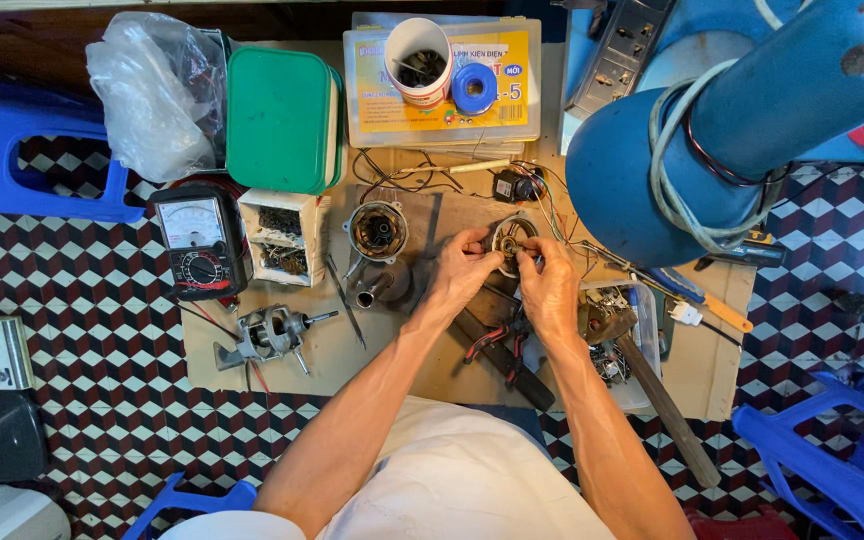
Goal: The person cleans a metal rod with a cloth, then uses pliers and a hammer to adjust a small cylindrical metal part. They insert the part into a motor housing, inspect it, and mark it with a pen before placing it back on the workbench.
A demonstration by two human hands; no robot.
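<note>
My left hand (462, 272) and my right hand (549, 290) meet on a round metal motor stator (512, 236) with copper windings and thin wires trailing from it. It sits near the far middle of a low wooden board (382, 350). The left fingers pinch its near left rim. The right fingers press on its near right side. Both hands cover the near part of the stator.
On the board lie a round motor housing (377, 230), a rotor with shaft (270, 335), an analogue multimeter (200, 243), a small box of parts (282, 238), a green lidded box (280, 120), pliers (497, 340), a hammer (652, 385). A blue fan base (652, 170) stands at right.
</note>
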